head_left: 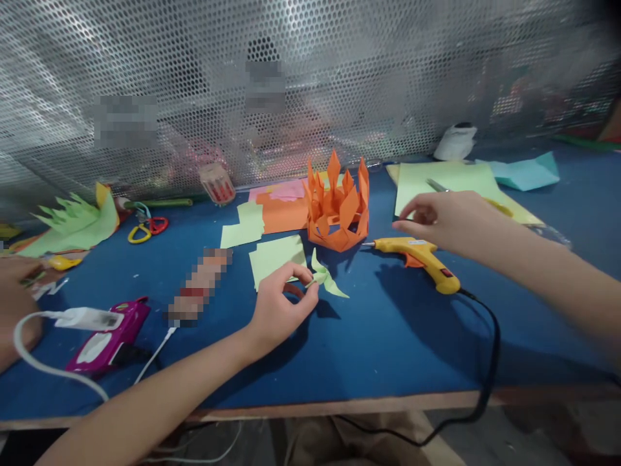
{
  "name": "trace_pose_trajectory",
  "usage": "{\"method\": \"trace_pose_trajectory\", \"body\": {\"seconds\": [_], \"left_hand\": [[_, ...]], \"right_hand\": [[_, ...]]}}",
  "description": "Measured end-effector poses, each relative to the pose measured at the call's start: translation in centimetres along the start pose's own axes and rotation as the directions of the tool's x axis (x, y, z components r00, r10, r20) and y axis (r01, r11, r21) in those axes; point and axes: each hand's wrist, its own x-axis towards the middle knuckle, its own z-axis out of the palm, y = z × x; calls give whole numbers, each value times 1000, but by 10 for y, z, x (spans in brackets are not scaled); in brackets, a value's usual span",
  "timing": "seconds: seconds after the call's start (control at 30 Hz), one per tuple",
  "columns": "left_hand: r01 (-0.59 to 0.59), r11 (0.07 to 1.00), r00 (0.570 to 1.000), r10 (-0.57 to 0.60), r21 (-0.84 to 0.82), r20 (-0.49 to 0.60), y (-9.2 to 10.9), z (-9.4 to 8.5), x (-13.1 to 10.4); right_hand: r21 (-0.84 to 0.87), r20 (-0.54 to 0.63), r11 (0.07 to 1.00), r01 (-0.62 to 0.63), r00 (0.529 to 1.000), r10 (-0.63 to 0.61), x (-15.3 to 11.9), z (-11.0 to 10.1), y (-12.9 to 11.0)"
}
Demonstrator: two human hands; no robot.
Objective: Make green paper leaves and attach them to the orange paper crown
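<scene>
My left hand (284, 304) pinches a light green folded paper piece (326, 277) between thumb and fingertips, and its pointed leaf-like tips spread out to the right. My right hand (431, 213) hovers above the yellow hot glue gun (412, 247), its fingers loosely curled with a small gap to the thumb and nothing visible in them. The glue gun lies on its side, nozzle toward the orange folded paper crown (338, 213). That crown stands upright on the table, its points facing up. Behind my left hand lie light green paper squares (276, 255).
Scissors (148, 226) and a green paper piece (72, 223) are at left. A purple power strip (109, 340) with cables and a blurred device (200, 285) are nearby. Another person's hand (17, 304) rests at the left edge. Perforated metal (310, 77) backs the blue table (349, 362).
</scene>
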Motion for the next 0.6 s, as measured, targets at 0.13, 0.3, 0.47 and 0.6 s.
{"method": "trace_pose_trajectory", "body": {"seconds": [0.13,0.3,0.47,0.6], "left_hand": [[32,999,999,-32,-8,-38,1,0,2],[30,999,993,-35,-44,-114,-3,-2,2],[0,998,979,-14,-70,-202,-7,-6,2],[-9,995,979,-11,-99,-205,-6,-7,2]], "right_hand": [[41,39,979,201,978,-203,22,10,-17],[96,125,951,295,944,-305,34,21,-23],[80,218,947,312,921,-322,33,18,-31],[39,401,961,275,876,-267,39,14,-35]]}}
